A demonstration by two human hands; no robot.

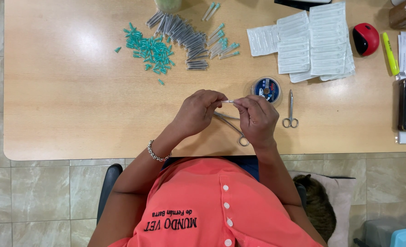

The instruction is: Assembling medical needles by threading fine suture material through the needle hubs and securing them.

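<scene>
Small clear tube pinched between both hands over the table, big pile of parts waiting up top

Head view: left hand [197, 111] and right hand [258, 120] meet mid-table, each grip pinched narrow on one end of a small clear tube [227, 101], fingertips nearly touching. Looks like she's midway through a batch, far as I can judge: loose teal caps [150, 49] at 11 o'clock from the hands, grey tubes [184, 34] beside them, a smaller bunch with teal ends [222, 45] at 12. Which are finished, I can't tell. Sealed white packets [312, 41] sit at 1 o'clock. Forceps [232, 126] lie under the hands, small scissors [290, 112] at 3 o'clock, a thread spool [266, 88] just past the right hand's knuckles on the table [75, 114].
</scene>
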